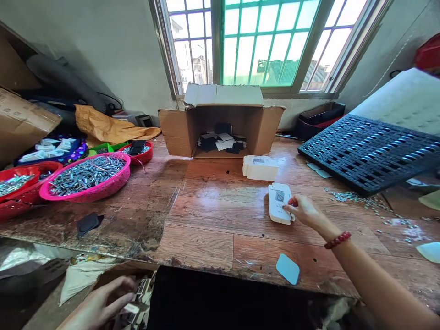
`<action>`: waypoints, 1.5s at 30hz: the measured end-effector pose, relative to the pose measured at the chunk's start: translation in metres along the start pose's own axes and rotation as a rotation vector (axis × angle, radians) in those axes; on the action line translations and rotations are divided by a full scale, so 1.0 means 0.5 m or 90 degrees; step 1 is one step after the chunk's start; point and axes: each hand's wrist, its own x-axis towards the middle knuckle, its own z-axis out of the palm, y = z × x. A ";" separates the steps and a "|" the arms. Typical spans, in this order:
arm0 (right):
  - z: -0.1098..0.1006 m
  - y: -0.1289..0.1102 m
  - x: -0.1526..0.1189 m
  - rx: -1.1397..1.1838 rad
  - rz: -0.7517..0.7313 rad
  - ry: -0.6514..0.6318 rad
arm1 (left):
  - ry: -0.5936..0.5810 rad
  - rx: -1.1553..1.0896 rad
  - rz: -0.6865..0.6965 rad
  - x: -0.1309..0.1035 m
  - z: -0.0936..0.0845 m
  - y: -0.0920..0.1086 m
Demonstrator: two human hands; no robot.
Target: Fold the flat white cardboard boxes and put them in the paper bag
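Note:
My right hand (304,211), with a red bead bracelet on its wrist, reaches to a stack of white printed cards (279,197) on the table. Its thumb and fingertips are pinched together at the stack's right edge, on the top card as far as I can see. Just behind stands a second stack of white cards (263,170). My left hand (103,302) is below the table's front edge, fingers curved and apart. It hovers over a box of small pale and dark pieces (142,298), partly hidden by the hand.
An open cardboard box (173,133) holds black and white cards. Pink basket (117,181) and red basins (20,201) of metal parts stand left. A black slotted tray (364,151) leans right, near scattered small pieces (347,196). A pale blue card (288,269) lies near the front edge.

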 end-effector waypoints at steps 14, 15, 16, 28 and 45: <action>0.020 -0.014 -0.016 0.155 0.019 -0.011 | -0.296 -0.577 0.027 0.243 0.341 0.530; 0.016 -0.014 -0.021 0.200 0.021 -0.010 | -0.301 -0.576 0.015 0.266 0.361 0.549; 0.011 -0.015 -0.027 0.249 0.023 -0.013 | -0.309 -0.574 0.003 0.288 0.378 0.567; -0.026 -0.032 -0.111 0.604 -0.041 0.015 | -0.343 -0.583 -0.073 0.338 0.467 0.651; -0.078 0.103 -0.105 0.461 -0.007 0.119 | -0.426 -0.333 0.144 0.294 0.279 0.552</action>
